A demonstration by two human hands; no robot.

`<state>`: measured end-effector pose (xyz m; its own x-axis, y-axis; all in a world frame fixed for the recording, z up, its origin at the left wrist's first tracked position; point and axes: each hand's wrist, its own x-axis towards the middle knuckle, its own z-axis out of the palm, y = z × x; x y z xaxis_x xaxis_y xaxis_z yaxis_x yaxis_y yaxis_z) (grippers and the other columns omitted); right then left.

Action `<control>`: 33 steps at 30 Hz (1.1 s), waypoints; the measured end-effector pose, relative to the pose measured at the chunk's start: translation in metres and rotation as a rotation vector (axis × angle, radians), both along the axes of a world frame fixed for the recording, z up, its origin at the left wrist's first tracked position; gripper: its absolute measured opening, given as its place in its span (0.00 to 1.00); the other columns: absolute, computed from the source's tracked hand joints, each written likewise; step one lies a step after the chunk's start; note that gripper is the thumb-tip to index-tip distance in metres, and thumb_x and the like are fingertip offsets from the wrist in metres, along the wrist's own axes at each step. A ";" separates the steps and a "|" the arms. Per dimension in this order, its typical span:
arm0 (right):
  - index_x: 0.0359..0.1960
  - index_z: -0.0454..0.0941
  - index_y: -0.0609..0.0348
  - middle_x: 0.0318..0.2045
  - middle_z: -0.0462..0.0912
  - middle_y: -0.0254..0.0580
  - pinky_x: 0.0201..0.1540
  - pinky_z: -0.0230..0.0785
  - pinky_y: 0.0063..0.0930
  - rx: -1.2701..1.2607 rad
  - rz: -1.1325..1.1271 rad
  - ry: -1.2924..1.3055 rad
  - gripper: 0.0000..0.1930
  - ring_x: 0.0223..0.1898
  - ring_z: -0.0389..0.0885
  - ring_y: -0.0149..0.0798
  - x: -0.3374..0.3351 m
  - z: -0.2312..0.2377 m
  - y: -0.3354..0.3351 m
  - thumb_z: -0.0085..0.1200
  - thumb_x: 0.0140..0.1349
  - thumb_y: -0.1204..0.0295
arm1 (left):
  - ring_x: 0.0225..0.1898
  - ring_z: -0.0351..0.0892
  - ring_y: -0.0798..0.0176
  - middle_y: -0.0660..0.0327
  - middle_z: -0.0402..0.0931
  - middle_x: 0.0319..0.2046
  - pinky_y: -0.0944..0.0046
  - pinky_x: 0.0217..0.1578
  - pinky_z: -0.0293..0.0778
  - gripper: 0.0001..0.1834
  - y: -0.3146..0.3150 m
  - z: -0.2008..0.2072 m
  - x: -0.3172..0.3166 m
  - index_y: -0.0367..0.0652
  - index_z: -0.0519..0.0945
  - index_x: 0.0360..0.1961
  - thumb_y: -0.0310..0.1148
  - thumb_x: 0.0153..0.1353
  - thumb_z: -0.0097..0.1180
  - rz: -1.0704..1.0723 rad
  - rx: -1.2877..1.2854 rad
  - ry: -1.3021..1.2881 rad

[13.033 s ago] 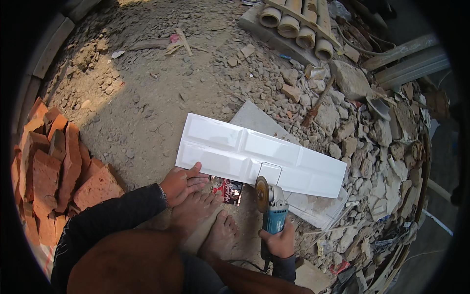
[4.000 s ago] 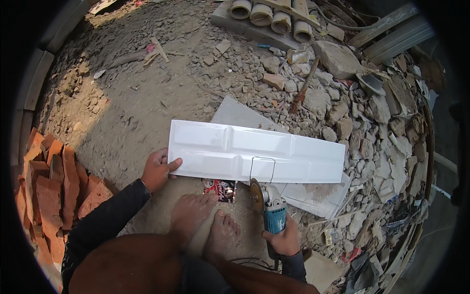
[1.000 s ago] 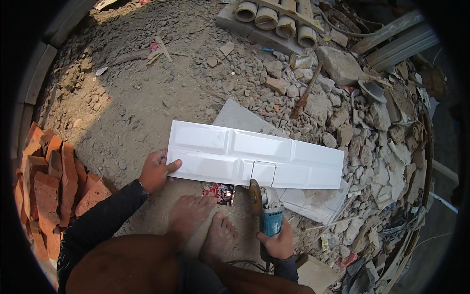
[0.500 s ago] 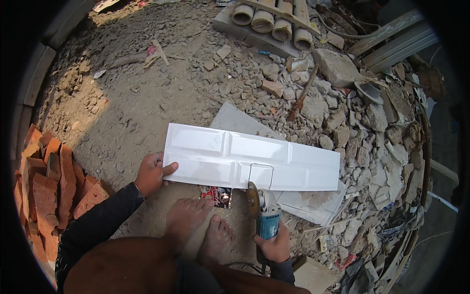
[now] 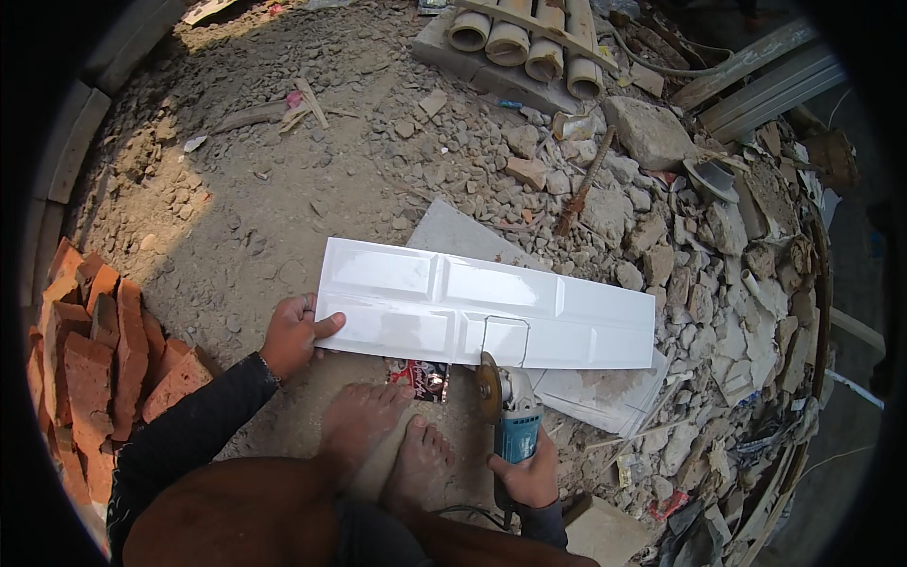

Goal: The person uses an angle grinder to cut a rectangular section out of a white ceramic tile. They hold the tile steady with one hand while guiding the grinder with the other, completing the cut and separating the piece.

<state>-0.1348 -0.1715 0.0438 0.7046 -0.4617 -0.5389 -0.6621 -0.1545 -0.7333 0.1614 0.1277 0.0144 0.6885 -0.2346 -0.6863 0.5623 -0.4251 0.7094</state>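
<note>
A long white glossy tile with raised panels lies flat on the dirt in front of my bare feet. A pencilled rectangle is drawn near its front edge. My left hand rests on the tile's left end, thumb on its surface. My right hand grips a blue angle grinder, whose disc sits at the tile's front edge just below the drawn rectangle.
A stack of red bricks lies at my left. Broken stone and rubble cover the ground to the right. Several clay pipes lie at the far side. More tile pieces lie under the tile's right end.
The grinder's disc has stayed at the tile's front edge under the drawn rectangle. My left hand keeps holding the tile's left end. The view has shifted slightly.
</note>
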 end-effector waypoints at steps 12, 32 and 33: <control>0.53 0.81 0.67 0.40 0.90 0.51 0.50 0.81 0.40 0.020 -0.020 -0.027 0.29 0.40 0.89 0.45 -0.004 -0.007 0.002 0.74 0.48 0.70 | 0.24 0.82 0.71 0.60 0.87 0.32 0.69 0.23 0.75 0.18 -0.003 0.004 0.000 0.31 0.82 0.49 0.36 0.71 0.73 0.026 -0.012 0.023; 0.54 0.81 0.66 0.40 0.90 0.49 0.50 0.81 0.38 0.071 -0.060 -0.041 0.28 0.40 0.88 0.41 -0.004 0.008 0.002 0.75 0.49 0.72 | 0.27 0.82 0.71 0.60 0.87 0.34 0.69 0.24 0.77 0.19 -0.002 -0.002 -0.001 0.31 0.83 0.52 0.36 0.71 0.73 0.001 0.035 0.025; 0.53 0.81 0.66 0.40 0.89 0.46 0.50 0.81 0.37 0.075 -0.065 -0.045 0.28 0.40 0.87 0.39 -0.004 0.013 0.001 0.75 0.48 0.74 | 0.27 0.82 0.71 0.61 0.87 0.35 0.68 0.24 0.77 0.19 -0.002 -0.005 0.000 0.31 0.83 0.52 0.37 0.71 0.73 0.001 0.027 0.021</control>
<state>-0.1388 -0.1701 0.0568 0.6988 -0.4669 -0.5419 -0.6349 -0.0559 -0.7706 0.1610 0.1261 0.0098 0.6739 -0.2157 -0.7066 0.5772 -0.4433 0.6858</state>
